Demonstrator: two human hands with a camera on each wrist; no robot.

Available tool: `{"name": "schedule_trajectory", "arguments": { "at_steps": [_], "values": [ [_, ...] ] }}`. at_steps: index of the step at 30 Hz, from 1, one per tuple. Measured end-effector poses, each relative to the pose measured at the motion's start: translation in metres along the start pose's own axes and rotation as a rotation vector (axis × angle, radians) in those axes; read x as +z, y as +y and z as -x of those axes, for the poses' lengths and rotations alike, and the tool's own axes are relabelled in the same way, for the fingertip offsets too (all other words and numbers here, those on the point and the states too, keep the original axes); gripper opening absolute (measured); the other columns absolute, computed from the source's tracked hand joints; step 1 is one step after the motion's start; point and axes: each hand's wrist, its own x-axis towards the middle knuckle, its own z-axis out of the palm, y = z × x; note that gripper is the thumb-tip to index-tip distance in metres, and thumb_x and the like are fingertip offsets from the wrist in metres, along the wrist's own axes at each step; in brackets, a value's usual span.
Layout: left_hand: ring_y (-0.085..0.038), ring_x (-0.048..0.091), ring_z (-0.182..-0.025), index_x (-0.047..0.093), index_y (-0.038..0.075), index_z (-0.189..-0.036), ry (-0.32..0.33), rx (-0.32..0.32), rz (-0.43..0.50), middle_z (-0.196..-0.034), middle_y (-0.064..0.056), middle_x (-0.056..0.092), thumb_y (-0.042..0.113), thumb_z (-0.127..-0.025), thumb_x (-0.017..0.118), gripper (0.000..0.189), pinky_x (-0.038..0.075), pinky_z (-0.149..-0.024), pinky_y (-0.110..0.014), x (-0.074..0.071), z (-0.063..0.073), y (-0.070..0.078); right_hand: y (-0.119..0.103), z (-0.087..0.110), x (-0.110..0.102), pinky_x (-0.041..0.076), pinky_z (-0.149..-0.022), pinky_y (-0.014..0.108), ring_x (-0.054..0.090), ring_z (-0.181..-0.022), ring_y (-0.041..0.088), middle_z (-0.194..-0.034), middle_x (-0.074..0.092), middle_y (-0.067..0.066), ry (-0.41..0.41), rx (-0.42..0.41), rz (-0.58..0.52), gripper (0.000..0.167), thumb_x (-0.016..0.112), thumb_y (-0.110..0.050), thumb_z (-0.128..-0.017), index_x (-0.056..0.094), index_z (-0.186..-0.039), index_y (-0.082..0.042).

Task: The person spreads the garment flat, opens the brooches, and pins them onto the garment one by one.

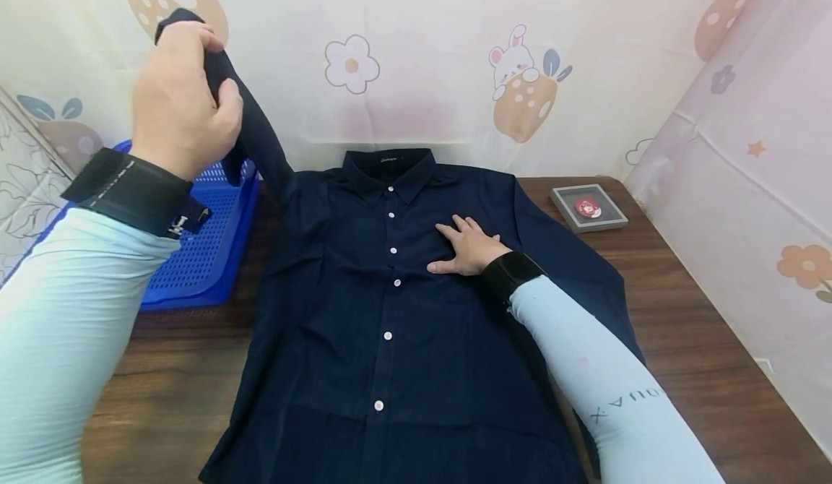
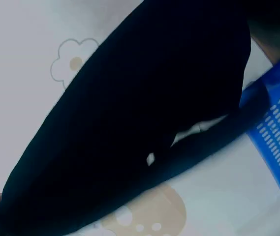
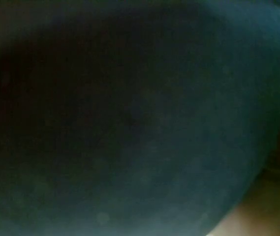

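A navy button-up shirt (image 1: 351,310) lies spread front side up, its collar toward the wall and white buttons down the middle. My left hand (image 1: 185,97) grips the end of one sleeve (image 1: 256,119) and holds it raised above the table at the left. In the left wrist view that sleeve (image 2: 130,113) stretches away from fingertips at the lower left corner. My right hand (image 1: 471,247) rests on the shirt's chest, fingers spread. The other sleeve (image 1: 578,253) trails down the right side, partly behind my right forearm. Dark cloth (image 3: 140,123) fills most of the right wrist view.
A blue perforated basket (image 1: 195,253) stands on the left, partly behind my left arm. On the right, a small grey-framed box (image 1: 588,208) with a round red item sits on the wooden table (image 1: 702,339). A patterned curtain (image 1: 422,50) hangs behind.
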Motion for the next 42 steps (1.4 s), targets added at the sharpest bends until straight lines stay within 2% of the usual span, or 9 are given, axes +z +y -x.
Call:
{"name": "schedule_trajectory", "arguments": {
  "at_steps": [5,8,16,21,26,30,35,38,42],
  "values": [
    [-0.041,0.053,-0.116,0.057,-0.008,-0.112,0.019,0.188,0.030,-0.121,-0.023,0.058,0.013,-0.088,0.052,0.032,0.028,-0.111,-0.046,0.010,0.004,0.009,0.000,-0.001,0.001,0.019,-0.094,0.079,0.005,-0.144,0.039,-0.159,0.008,0.017,0.004,-0.002,-0.001,0.096,0.060,-0.069,-0.081,0.021,-0.154,-0.020],
    [-0.041,0.053,-0.114,0.059,-0.007,-0.108,-0.056,0.300,0.098,-0.118,-0.023,0.060,0.008,-0.085,0.054,0.029,0.030,-0.110,-0.048,0.022,0.015,0.022,0.000,0.000,0.000,0.019,-0.094,0.079,0.005,-0.144,0.039,-0.159,0.008,0.018,0.002,-0.004,-0.004,0.096,0.060,-0.068,-0.081,0.021,-0.154,-0.020],
    [-0.033,0.054,-0.107,0.062,0.000,-0.102,-0.374,0.588,0.211,-0.113,-0.015,0.062,0.010,-0.082,0.062,0.023,0.038,-0.101,-0.044,0.079,0.076,0.069,-0.001,0.001,-0.001,0.019,-0.094,0.079,0.005,-0.145,0.038,-0.159,0.008,0.018,-0.005,-0.004,0.002,0.096,0.060,-0.068,-0.081,0.021,-0.154,-0.020],
    [-0.025,0.056,-0.101,0.063,0.005,-0.103,-0.632,0.668,0.203,-0.109,-0.008,0.061,0.014,-0.087,0.064,0.018,0.043,-0.096,-0.040,0.106,0.123,0.091,-0.002,0.002,-0.002,0.019,-0.094,0.079,0.004,-0.145,0.038,-0.159,0.007,0.017,-0.011,0.007,0.006,0.096,0.059,-0.069,-0.081,0.020,-0.154,-0.021],
    [-0.016,0.062,-0.098,0.059,0.007,-0.121,-0.853,0.569,0.194,-0.127,-0.008,0.058,0.020,-0.091,0.065,0.033,0.049,-0.091,-0.034,0.107,0.151,0.095,-0.002,0.002,-0.002,0.019,-0.094,0.079,0.004,-0.145,0.039,-0.159,0.007,0.017,-0.012,0.005,0.008,0.097,0.059,-0.070,-0.080,0.020,-0.154,-0.020],
    [-0.015,0.066,-0.082,0.051,0.007,-0.133,-0.752,0.424,0.206,-0.136,-0.009,0.052,0.027,-0.093,0.063,0.046,0.054,-0.079,-0.035,0.098,0.160,0.084,0.000,0.001,-0.002,0.019,-0.095,0.078,0.004,-0.145,0.038,-0.159,0.007,0.018,-0.017,-0.013,0.003,0.097,0.059,-0.070,-0.080,0.021,-0.154,-0.020],
    [-0.024,0.064,-0.085,0.053,0.004,-0.124,-0.540,0.161,0.085,-0.116,-0.013,0.056,0.029,-0.091,0.064,0.043,0.053,-0.069,-0.042,0.083,0.172,0.056,0.004,0.018,-0.010,0.019,-0.108,0.064,0.005,-0.145,0.037,-0.159,0.009,0.018,-0.020,-0.082,-0.019,0.092,0.059,-0.065,-0.085,0.022,-0.154,-0.018],
    [-0.032,0.059,-0.085,0.054,-0.002,-0.113,-0.561,0.029,-0.025,-0.101,-0.017,0.055,0.026,-0.088,0.067,0.040,0.050,-0.070,-0.047,0.070,0.185,0.039,0.005,0.041,-0.014,0.020,-0.110,0.058,0.010,-0.144,0.038,-0.158,0.013,0.019,0.021,-0.168,-0.009,0.088,0.059,-0.061,-0.087,0.023,-0.153,-0.016],
    [-0.036,0.057,-0.077,0.051,-0.006,-0.107,-0.711,-0.054,-0.113,-0.094,-0.021,0.051,0.031,-0.084,0.072,0.048,0.048,-0.066,-0.049,0.053,0.207,0.022,0.006,0.076,-0.011,0.026,-0.107,0.060,0.018,-0.142,0.041,-0.155,0.021,0.022,0.081,-0.299,0.015,0.086,0.063,-0.057,-0.086,0.029,-0.151,-0.013]
  ]
}}
